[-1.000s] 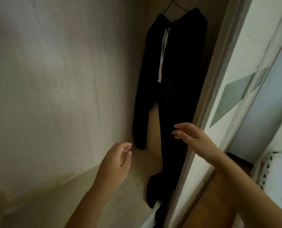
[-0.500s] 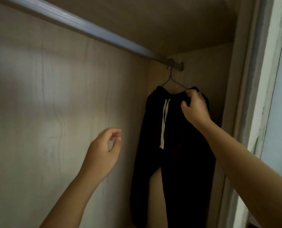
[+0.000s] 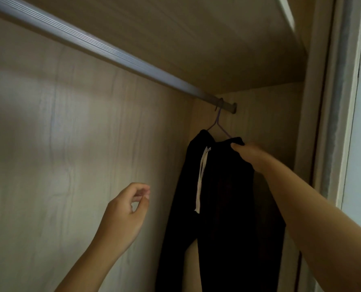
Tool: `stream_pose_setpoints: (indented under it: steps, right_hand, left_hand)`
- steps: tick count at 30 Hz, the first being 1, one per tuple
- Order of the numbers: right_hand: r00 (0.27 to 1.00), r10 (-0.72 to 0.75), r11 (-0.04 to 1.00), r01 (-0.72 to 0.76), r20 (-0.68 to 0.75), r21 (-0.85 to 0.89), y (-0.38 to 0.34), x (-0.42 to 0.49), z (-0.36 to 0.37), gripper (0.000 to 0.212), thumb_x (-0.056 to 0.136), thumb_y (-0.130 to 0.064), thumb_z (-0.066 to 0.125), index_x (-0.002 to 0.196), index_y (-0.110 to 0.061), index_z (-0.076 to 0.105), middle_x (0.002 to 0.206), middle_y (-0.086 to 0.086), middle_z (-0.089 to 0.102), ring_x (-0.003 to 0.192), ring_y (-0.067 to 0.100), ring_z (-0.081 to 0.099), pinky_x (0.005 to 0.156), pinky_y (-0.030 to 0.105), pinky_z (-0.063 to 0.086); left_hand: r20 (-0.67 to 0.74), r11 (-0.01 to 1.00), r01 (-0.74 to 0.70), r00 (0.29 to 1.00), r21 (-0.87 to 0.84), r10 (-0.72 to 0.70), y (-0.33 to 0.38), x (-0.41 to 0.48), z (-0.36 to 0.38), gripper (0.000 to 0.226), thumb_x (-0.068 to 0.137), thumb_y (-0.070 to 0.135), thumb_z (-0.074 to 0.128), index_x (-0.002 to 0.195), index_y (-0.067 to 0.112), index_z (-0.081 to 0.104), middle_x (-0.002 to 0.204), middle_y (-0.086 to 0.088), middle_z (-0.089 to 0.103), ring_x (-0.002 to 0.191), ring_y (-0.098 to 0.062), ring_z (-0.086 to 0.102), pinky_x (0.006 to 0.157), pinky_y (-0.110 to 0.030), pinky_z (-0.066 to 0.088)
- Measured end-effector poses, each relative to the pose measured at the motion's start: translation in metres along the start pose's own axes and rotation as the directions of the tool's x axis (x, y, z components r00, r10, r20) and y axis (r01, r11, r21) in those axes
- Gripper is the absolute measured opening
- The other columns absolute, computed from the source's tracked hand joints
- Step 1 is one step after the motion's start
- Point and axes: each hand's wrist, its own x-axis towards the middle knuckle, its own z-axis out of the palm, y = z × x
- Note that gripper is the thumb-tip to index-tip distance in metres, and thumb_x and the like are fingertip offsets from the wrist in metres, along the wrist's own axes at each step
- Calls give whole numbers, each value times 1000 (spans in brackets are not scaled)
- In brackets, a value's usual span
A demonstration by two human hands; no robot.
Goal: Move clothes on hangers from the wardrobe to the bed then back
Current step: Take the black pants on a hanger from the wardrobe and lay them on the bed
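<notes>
One pair of trousers (image 3: 223, 207) on a hanger (image 3: 218, 118), far right.
The right hand (image 3: 249, 157) grips the waistband; the left hand (image 3: 122, 218) hovers loosely curled, empty.

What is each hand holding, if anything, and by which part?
The right hand grips the black trousers at the waistband's right end, on the hanger. The left hand holds nothing.

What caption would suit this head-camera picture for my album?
Right hand grips black trousers on a hanger hooked over the wardrobe rail; left hand hovers empty.
</notes>
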Motion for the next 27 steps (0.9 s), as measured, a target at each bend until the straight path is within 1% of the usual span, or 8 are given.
stream_pose_setpoints:
  steps: [2,5,11,15,20,23,25,27]
  right_hand:
    - [999,27,991,-29,20,131,-4,-3,0,57,90,-40,51,134,-5,43,128,16,55,111,32,56,86,35,48]
    - [998,33,968,-20,-49,250,-6,-6,-2,56,89,-41,52,133,-6,44,125,15,57,109,33,57,92,40,50]
    - [994,-23,957,53,-109,285,-10,-15,-5,49,93,-37,47,131,-6,42,119,12,55,111,31,55,92,41,48]
    - [994,-50,928,84,-100,364,-24,-26,-10,56,92,-39,47,139,-11,34,135,12,48,121,31,50,102,45,42]
    - [980,-171,915,196,-100,353,-13,-50,-12,50,93,-35,47,134,-9,40,122,5,54,108,21,54,95,36,44]
    - [986,-151,920,168,-73,354,8,-71,-11,60,88,-44,51,136,-11,40,132,11,53,118,29,54,101,48,44]
    - [989,-145,921,149,-40,361,26,-86,-13,60,86,-45,52,134,-10,44,128,12,57,115,29,57,99,49,45]
    - [988,-152,911,138,7,388,45,-106,-14,43,89,-39,51,121,-9,55,110,9,65,100,25,64,89,44,51]
  left_hand:
    - [8,1000,-1,1000,-9,2,2,-1,-1,24,89,16,52,85,39,54,97,18,63,94,5,57,75,-11,40]
    - [15,1000,-9,1000,-14,9,8,-2,-3,24,89,16,52,85,40,53,96,18,63,93,6,56,74,-9,39]
    - [22,1000,-28,999,-3,28,16,-4,-7,25,89,17,52,84,41,52,94,20,62,90,9,56,72,-6,38]
    - [18,999,-41,999,18,41,19,-4,-8,24,89,17,52,86,41,52,94,21,63,90,9,57,68,-2,40]
    - [22,998,-50,999,47,49,19,-10,-12,17,90,16,51,97,31,56,98,19,62,93,8,56,68,5,37]
    - [23,996,-45,999,76,44,16,-16,-13,19,90,16,51,107,21,59,102,13,62,94,5,55,70,7,35]
    - [20,994,-39,999,102,37,13,-18,-13,24,90,16,51,113,18,58,105,11,59,95,3,54,71,8,34]
    - [16,987,-43,999,152,41,10,-21,-11,28,91,17,50,118,16,56,110,10,55,101,1,50,76,5,33]
